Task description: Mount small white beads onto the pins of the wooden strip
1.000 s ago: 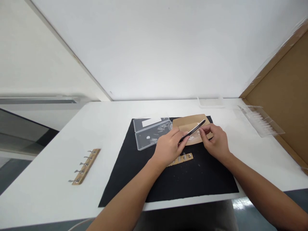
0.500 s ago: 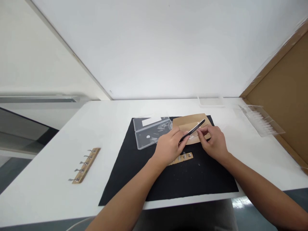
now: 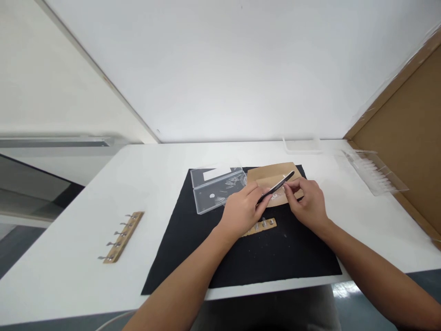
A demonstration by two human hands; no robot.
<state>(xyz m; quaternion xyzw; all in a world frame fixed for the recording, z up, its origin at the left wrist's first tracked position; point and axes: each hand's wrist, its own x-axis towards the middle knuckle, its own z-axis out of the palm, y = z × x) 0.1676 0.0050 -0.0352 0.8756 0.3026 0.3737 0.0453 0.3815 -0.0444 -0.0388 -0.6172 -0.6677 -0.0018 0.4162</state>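
White table point(image 3: 51, 271): runs back to white wall point(image 3: 241, 69). Black mat point(image 3: 275, 262): lies flat on table, reaches just past its near side. Clear case point(image 3: 203, 202): lies open on mat, lid half toward wall. Brown paper point(image 3: 268, 172): lies across far right part of mat, just beside case. Left hand point(image 3: 243, 204): is closed round lower end of nail file point(image 3: 277, 186). Right hand point(image 3: 308, 202): has thumb and forefinger drawn close at file's right side; cannot tell whether pressed together or pinching something tiny. Left wooden strip point(image 3: 124, 237): lies on table left of mat, bears five pegs. Second wooden strip point(image 3: 268, 225): lies on mat, partly hidden behind left hand. File: slants up and right in front of paper. Clear slivers point(image 3: 234, 181): lie scattered inside case. White bits point(image 3: 275, 196): lie on paper, below file; too small to identify.
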